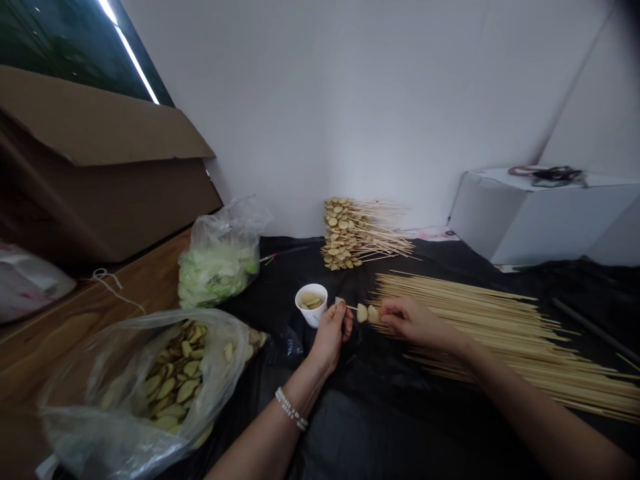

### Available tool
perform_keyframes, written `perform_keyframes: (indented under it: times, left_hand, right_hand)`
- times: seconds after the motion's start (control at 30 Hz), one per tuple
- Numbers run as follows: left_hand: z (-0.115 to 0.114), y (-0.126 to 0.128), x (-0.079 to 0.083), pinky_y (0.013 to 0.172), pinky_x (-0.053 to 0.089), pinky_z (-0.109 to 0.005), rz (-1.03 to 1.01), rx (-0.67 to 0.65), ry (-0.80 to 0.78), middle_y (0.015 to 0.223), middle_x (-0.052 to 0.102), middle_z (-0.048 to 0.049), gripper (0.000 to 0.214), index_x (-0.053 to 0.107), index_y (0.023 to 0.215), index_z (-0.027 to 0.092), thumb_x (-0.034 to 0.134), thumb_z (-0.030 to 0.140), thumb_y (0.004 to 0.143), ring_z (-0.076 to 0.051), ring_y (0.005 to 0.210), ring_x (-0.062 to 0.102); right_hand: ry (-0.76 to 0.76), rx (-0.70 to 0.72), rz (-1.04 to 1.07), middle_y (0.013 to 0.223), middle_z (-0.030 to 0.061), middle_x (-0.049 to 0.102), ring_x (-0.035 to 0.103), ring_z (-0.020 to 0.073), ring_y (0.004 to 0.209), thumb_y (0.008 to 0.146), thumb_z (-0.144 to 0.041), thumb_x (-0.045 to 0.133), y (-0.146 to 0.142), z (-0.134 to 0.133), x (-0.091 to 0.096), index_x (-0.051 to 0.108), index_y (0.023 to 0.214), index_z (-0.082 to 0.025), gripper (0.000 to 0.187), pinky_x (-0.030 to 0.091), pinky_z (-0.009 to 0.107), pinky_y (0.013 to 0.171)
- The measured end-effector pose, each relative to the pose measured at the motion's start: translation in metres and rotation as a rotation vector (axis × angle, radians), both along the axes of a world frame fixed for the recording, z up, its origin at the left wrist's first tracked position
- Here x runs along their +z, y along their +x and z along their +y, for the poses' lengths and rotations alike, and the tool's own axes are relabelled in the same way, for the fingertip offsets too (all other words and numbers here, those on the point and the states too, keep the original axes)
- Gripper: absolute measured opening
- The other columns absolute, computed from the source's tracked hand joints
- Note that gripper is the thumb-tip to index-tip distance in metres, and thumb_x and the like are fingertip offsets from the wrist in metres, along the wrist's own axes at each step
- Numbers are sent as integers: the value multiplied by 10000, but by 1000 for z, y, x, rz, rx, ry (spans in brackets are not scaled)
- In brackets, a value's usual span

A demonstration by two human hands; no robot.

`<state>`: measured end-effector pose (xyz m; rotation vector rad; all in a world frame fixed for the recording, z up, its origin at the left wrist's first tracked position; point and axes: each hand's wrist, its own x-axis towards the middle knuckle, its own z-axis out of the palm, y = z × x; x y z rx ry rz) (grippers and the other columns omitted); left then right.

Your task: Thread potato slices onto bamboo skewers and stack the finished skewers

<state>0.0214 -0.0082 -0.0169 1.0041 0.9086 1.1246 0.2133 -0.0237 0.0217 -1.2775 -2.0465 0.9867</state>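
In the head view, we hold a stick [353,307] level over the black cover [370,427], with two potato slices [362,313] threaded on it side by side, between our hands. Our left hand [330,333] pinches another slice [339,301], mostly hidden by the fingers, at one end of the stick. Our right hand [413,320] has thumb and fingers pressed together on the stick, right up against the threaded pair.

Just beside our left hand stands a white cup [307,317] with more slices inside. Nearer us on the left lies an open bag [220,373] of slices; behind it sits a bag of greens [217,270]. Loose sticks [480,327] spread under and beyond our right forearm, and loaded skewers [343,233] lie piled near the wall [320,133].
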Motion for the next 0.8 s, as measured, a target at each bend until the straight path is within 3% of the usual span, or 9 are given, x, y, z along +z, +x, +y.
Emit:
perform_keyframes:
  times: [0.1, 0.2, 0.4, 0.57, 0.8]
  left_hand:
    - [-1, 1, 1, 402, 150, -205, 12, -22, -8, 446, 414, 61, 471, 513, 680, 161, 577, 626, 720, -44, 393, 278]
    - [-2, 3, 2, 400, 168, -202, 22, -31, -8, 458, 430, 57, 471, 542, 696, 156, 581, 625, 717, -45, 395, 296]
    - [-7, 4, 8, 522, 368, -167, -34, 47, -105, 688, 598, -6, 422, 670, 869, 142, 738, 487, 636, -67, 590, 522]
    - [-8, 3, 7, 582, 421, -152, -127, 101, -167, 752, 640, -28, 348, 714, 847, 136, 774, 403, 631, -56, 641, 556]
    - [-2, 2, 1, 570, 454, -147, -149, 154, -169, 711, 658, -41, 293, 723, 787, 119, 786, 360, 633, -50, 593, 557]
  right_hand:
    - [-332, 72, 198, 529, -41, 508, 343, 78, 440, 784, -332, 510, 4, 2, -4, 496, 713, -191, 158, 216, 214, 442]
    - [-391, 50, 244, 518, -48, 506, 320, 65, 416, 759, -350, 549, 11, 6, -8, 509, 736, -185, 171, 190, 213, 424]
    - [-241, 86, 128, 552, -30, 554, 445, 93, 499, 781, -335, 547, 23, 10, -2, 529, 727, -177, 168, 299, 220, 497]
    - [-157, 62, 14, 562, -27, 533, 448, 104, 507, 815, -317, 508, 22, 5, 5, 524, 721, -182, 166, 308, 226, 500]
    - [341, -33, -299, 676, 31, 591, 463, 135, 624, 871, -232, 413, 11, 3, 4, 551, 688, -184, 234, 309, 262, 604]
